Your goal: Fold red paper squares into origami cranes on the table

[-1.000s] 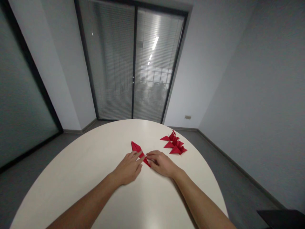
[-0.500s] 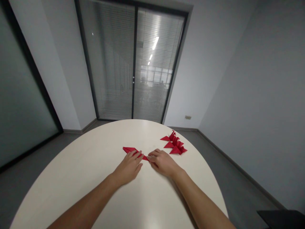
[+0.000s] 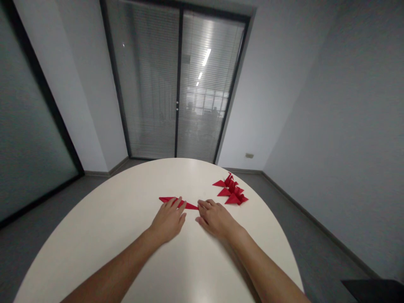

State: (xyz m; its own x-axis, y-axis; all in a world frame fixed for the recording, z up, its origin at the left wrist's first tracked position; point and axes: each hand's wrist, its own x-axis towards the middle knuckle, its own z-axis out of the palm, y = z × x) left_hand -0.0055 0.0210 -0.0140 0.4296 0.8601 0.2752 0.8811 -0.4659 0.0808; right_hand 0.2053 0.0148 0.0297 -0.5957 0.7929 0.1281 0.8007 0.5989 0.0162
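A folded red paper piece (image 3: 190, 205) lies flat on the white round table (image 3: 104, 235), long and pointed at both ends. My left hand (image 3: 168, 219) rests palm down with its fingertips pressing on the paper's left half. To the right, my right hand (image 3: 213, 216) also lies flat, its fingertips at the paper's right tip. Neither hand grips the paper; both press on it.
A small heap of finished red origami figures (image 3: 231, 191) sits at the table's far right. Beyond the table stand glass doors with blinds (image 3: 178, 84) and grey walls. A dark object (image 3: 372, 290) shows at the lower right corner.
The red paper has turned from slanting away from me to lying crosswise, left to right. My hands have spread slightly apart along it.
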